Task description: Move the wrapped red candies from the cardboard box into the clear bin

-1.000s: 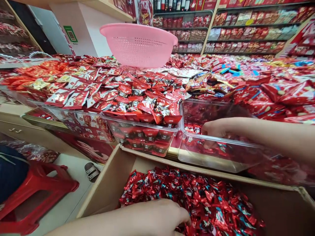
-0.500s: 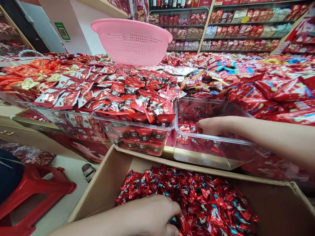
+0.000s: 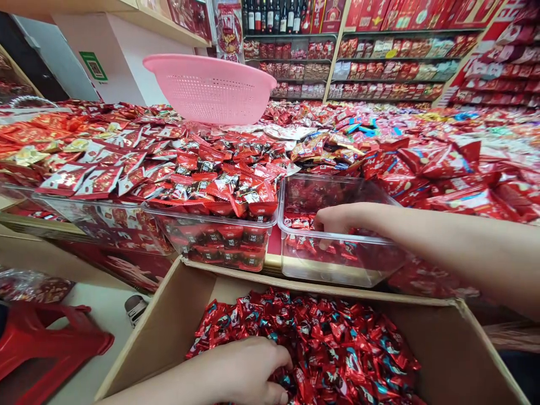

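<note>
Inside a cardboard box [image 3: 447, 343], my left hand [image 3: 257, 365] rests on a heap of red foil-wrapped candies [image 3: 337, 349]. Its fingers curve down into the heap, with thumb and forefinger apart; the fingers beneath are hidden. My right hand [image 3: 337, 218] reaches over the rim of a clear plastic bin [image 3: 341, 264]. Its fingers are bent downward and pinched at a small red wrapped candy near the left side, partly hidden by the hand. Similar candies [image 3: 300, 242] lie in a row along the bottom of that bin.
Left of it, a clear bin heaped with red-and-black packets [image 3: 219, 197] stands against the box edge. A pink perforated basket [image 3: 211, 90] sits on the packets behind. More heaped sweets [image 3: 455, 169] are at the right. A red stool [image 3: 46, 349] stands on the floor at left.
The view has shifted so that most things sit further left. My right hand's fingers point further down inside the bin, and more of the candy row shows. My left hand stays in the heap.
</note>
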A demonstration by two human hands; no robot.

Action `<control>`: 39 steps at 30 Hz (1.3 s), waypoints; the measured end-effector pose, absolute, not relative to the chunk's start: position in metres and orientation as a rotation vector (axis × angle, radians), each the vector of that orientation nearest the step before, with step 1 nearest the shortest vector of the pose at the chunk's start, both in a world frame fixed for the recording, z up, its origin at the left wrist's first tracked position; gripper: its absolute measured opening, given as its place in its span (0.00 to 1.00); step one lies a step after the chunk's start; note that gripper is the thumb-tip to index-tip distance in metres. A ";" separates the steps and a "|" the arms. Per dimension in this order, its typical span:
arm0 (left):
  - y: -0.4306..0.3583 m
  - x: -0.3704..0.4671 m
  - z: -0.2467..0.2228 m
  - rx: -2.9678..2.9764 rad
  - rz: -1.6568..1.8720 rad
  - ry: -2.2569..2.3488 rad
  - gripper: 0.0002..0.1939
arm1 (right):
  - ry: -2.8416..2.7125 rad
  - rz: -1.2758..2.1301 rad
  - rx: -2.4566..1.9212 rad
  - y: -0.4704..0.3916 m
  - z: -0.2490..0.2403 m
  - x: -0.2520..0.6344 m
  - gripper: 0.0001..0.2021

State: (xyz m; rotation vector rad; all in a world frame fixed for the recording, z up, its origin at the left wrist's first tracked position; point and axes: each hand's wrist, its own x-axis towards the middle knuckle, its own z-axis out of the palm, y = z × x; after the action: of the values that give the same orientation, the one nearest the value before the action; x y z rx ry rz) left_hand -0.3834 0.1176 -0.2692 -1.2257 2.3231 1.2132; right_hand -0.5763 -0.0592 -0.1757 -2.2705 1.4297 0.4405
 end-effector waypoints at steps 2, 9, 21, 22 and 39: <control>0.117 -0.384 -0.269 -1.226 1.217 2.319 0.24 | 1.402 0.390 -2.288 -0.059 -0.175 -0.576 0.20; 0.117 -0.385 -0.269 -1.215 1.198 2.309 0.23 | 1.400 0.278 -2.380 -0.055 -0.179 -0.569 0.07; 0.125 -0.390 -0.289 -1.233 1.058 2.455 0.29 | 1.230 0.108 -2.393 -0.046 -0.179 -0.573 0.12; 0.126 -0.391 -0.291 -1.243 1.024 2.460 0.28 | 1.231 0.129 -2.387 -0.046 -0.179 -0.574 0.10; 0.132 -0.392 -0.305 -1.278 0.628 2.535 0.17 | 1.572 0.501 -2.336 -0.061 -0.176 -0.581 0.01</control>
State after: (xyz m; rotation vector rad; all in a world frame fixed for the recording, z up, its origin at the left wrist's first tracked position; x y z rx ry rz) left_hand -0.3924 0.1317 -0.3049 -1.2785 2.5352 0.6278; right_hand -0.5806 -0.0612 -0.1759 -2.3358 1.5722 0.5013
